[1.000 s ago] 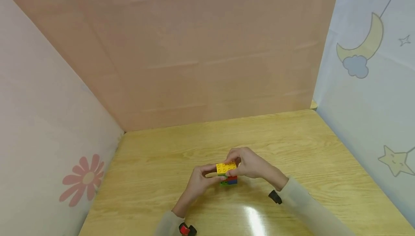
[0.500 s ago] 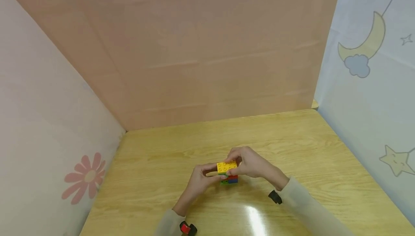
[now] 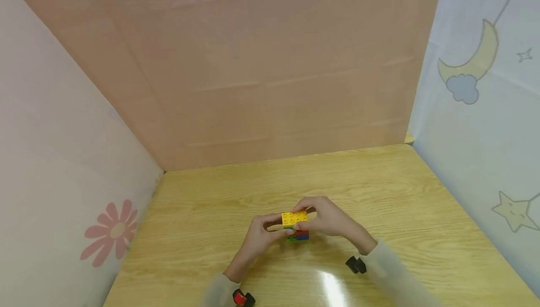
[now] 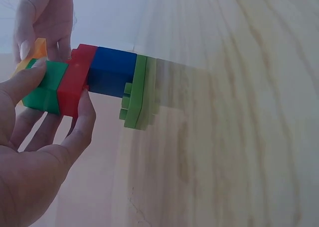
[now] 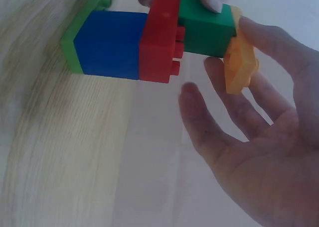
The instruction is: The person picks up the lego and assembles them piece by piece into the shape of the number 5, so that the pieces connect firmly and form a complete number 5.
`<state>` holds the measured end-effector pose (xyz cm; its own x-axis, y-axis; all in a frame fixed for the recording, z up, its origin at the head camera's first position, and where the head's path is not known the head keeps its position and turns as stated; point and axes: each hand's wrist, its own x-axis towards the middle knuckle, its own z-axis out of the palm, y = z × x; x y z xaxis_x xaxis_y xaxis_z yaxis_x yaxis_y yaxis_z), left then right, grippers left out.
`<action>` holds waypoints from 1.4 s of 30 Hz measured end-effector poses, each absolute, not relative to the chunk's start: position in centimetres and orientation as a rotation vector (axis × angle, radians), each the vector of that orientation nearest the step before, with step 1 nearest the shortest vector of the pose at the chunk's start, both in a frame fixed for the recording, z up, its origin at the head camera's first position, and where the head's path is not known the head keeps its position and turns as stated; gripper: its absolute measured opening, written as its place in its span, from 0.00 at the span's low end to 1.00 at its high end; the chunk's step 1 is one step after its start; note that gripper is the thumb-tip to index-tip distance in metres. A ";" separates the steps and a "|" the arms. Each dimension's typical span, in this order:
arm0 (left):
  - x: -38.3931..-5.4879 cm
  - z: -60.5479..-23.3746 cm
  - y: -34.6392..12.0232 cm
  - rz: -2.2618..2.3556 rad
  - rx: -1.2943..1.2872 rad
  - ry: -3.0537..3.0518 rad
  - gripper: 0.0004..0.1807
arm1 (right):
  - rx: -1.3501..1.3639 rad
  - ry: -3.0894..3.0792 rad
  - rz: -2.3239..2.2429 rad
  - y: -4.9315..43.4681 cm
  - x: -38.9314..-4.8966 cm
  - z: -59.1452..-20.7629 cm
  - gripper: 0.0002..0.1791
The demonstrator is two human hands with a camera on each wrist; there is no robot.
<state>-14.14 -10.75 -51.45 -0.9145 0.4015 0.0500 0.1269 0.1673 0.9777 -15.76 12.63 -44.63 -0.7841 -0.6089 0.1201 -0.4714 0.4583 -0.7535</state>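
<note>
A tower of toy building bricks stands on the wooden table. From the bottom up it has a light green plate [image 4: 138, 95], a blue brick [image 5: 112, 45], a red brick [image 5: 158, 45], a green brick [image 5: 203, 30] and a thin yellow brick [image 3: 291, 218]. My left hand [image 3: 258, 239] grips the tower from the left, thumb on the green brick and fingers around the green and red ones. With thumb and fingers, my right hand [image 3: 326, 217] pinches the yellow brick, which sits on the green brick and sticks out past its side.
The wooden table [image 3: 202, 204] meets a tan backdrop [image 3: 261, 86] at the back. Pale side panels stand at left, with a pink flower [image 3: 114, 229], and at right, with a moon [image 3: 481, 54] and a star print. Black straps circle both wrists.
My right hand and wrist have dropped slightly toward the front, its grip on the yellow brick kept. The left hand and the tower look almost unmoved.
</note>
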 end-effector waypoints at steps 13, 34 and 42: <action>-14.0 -51.2 -10.6 1.814 0.458 2.205 0.21 | -0.718 2.458 -1.401 14.5 -14.6 -47.2 0.38; -14.1 -51.4 -10.4 1.841 0.448 2.168 0.22 | -0.608 2.347 -1.543 15.3 -13.7 -50.7 0.24; -14.1 -51.4 -10.7 1.853 0.456 2.145 0.21 | -0.548 2.319 -1.583 14.5 -13.8 -51.0 0.23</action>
<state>-14.10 -10.73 -51.40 -0.9141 0.4055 0.0015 0.0603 0.1323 0.9894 -13.77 14.53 -51.02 -0.8890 -0.4576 -0.0171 -0.1509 0.3281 -0.9325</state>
